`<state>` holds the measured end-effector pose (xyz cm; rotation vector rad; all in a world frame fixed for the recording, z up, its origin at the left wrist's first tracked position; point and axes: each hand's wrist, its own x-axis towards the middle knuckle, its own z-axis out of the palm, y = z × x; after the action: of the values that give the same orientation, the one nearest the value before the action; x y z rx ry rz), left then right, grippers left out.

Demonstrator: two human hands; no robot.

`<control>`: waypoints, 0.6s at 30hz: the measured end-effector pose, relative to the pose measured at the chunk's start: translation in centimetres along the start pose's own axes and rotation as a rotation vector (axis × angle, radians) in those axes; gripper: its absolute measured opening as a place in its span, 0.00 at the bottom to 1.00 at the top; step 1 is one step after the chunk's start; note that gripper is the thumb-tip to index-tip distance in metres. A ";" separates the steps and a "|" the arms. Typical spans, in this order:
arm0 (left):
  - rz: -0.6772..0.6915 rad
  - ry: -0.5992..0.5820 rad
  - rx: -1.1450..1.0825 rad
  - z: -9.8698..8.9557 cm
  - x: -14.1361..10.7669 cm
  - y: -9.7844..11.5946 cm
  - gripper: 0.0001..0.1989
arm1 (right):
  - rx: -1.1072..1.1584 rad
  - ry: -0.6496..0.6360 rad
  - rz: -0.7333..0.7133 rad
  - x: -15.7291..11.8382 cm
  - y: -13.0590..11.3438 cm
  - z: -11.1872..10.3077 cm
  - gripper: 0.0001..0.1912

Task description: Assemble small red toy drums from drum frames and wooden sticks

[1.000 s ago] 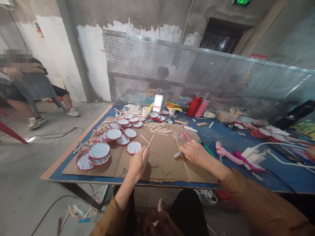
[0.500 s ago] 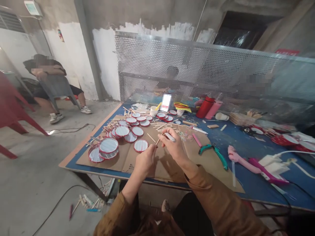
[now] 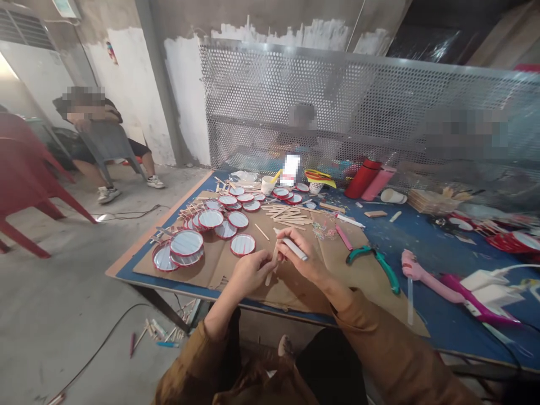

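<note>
My left hand (image 3: pixel 252 272) pinches a flat wooden craft stick (image 3: pixel 270 274) above the cardboard sheet (image 3: pixel 314 292). In my right hand (image 3: pixel 301 259) lies a white marker-like pen (image 3: pixel 294 248), its tip end hidden by the fingers. Those same right fingertips also touch the upper part of the stick. Just left of my hands lies a red-rimmed round disc (image 3: pixel 243 244) with a pale face. More such discs (image 3: pixel 187 242), some with stick handles, overlap farther left. Beyond my fingers are a single loose stick (image 3: pixel 262 232) and a heap of wooden sticks (image 3: pixel 283 216).
Green-handled pliers (image 3: pixel 375 261) and a pink glue gun (image 3: pixel 428 278) lie to the right. A red bottle (image 3: pixel 363 178), a paper cup (image 3: pixel 267 185) and a lit phone (image 3: pixel 290 170) stand by the perforated metal screen (image 3: pixel 261 84). Someone sits on a grey chair (image 3: pixel 110 143) at left.
The stick between my hands has turned from edge-on to showing its broad face, its lower end now pointing down toward me. The whole view has shifted slightly.
</note>
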<state>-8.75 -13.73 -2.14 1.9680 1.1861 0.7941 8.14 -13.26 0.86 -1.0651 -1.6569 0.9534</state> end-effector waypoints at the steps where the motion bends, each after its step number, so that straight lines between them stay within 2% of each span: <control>1: -0.016 -0.001 0.018 0.0 0.1 0.1 0.11 | -0.021 0.069 -0.009 -0.3 0.1 0.0 0.11; 3: -0.042 -0.008 0.046 -0.1 0.1 0.4 0.11 | -0.044 0.248 -0.030 -1.1 0.2 0.0 0.13; 5: -0.062 -0.018 0.064 -0.1 0.1 0.7 0.11 | -0.079 0.361 -0.074 -2.0 0.3 0.0 0.14; 8: -0.072 -0.036 0.072 -0.2 0.0 0.9 0.11 | -0.241 0.378 -0.230 -3.4 0.0 0.3 0.15; 11: -0.059 -0.023 0.085 -0.2 -0.1 0.9 0.11 | -0.399 0.392 -0.359 -3.9 -0.3 1.0 0.11; 15: -0.040 -0.007 0.124 -0.2 -0.3 0.9 0.12 | -0.369 0.503 -0.328 -2.9 0.0 2.2 0.04; 18: -0.038 0.005 0.187 -0.1 -0.3 1.1 0.12 | -0.386 0.524 -0.352 -2.1 0.2 2.7 0.04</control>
<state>-8.44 -14.36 -1.28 2.0870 1.3385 0.6897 6.01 -15.49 -0.67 -1.1038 -1.5326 0.1041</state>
